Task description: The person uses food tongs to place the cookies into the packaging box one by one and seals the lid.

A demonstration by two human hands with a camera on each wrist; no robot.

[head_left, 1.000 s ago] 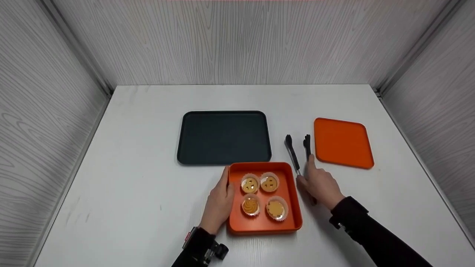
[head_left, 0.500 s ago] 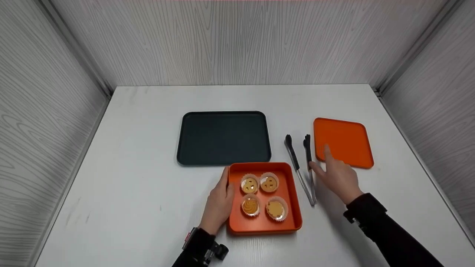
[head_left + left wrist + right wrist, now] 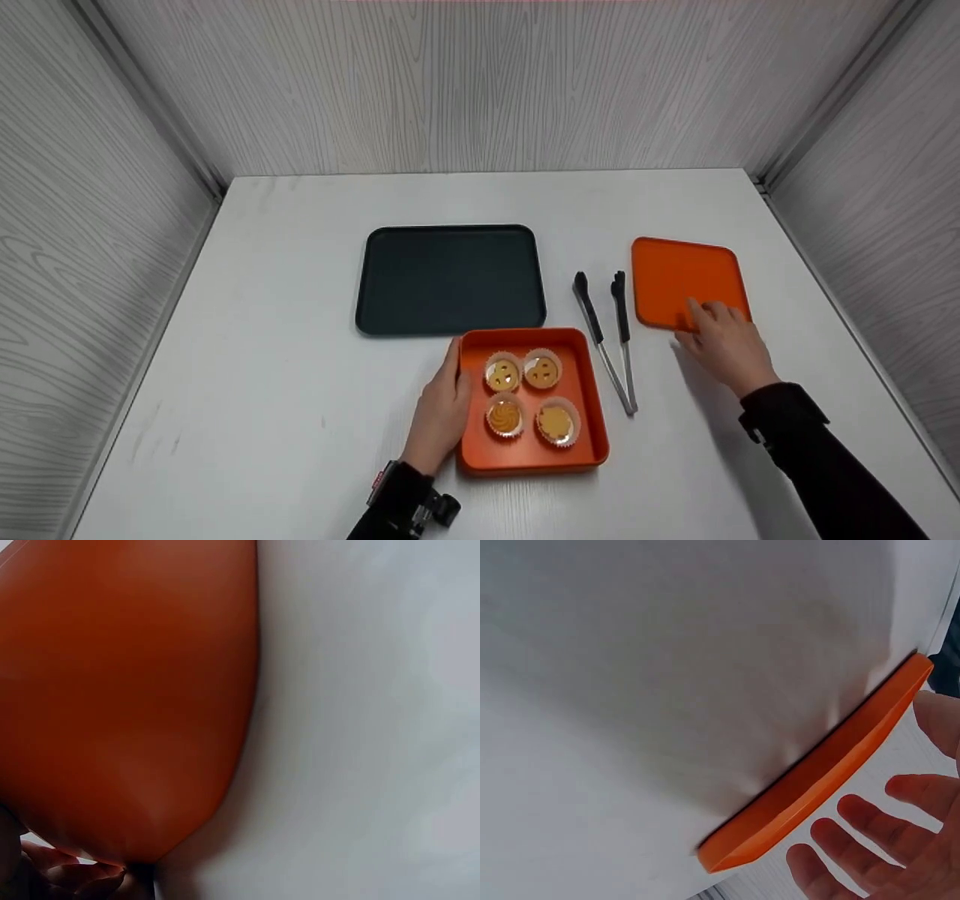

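Observation:
My left hand [image 3: 437, 412] holds the left wall of a square orange box [image 3: 525, 456]; the wall also fills much of the left wrist view. Inside the box sit several cookies in paper cups, among them a swirled one [image 3: 505, 417] and a flower-shaped one [image 3: 556, 423]. My right hand [image 3: 726, 346] hovers over the near edge of a flat orange lid [image 3: 682, 274], fingers loosely bent and apart. In the right wrist view its fingers are spread beside the lid's rim [image 3: 817, 772], with a gap between.
A dark green tray [image 3: 451, 281] lies behind the box. Between box and lid, tongs [image 3: 628, 367] with black tips rest spread on the white table [image 3: 262, 360]. Grey wood-patterned panels [image 3: 480, 90] enclose the back and both sides.
My right hand has left the tongs, which stay spread on the table, and has moved right to the orange lid's near edge. My left hand stays on the box.

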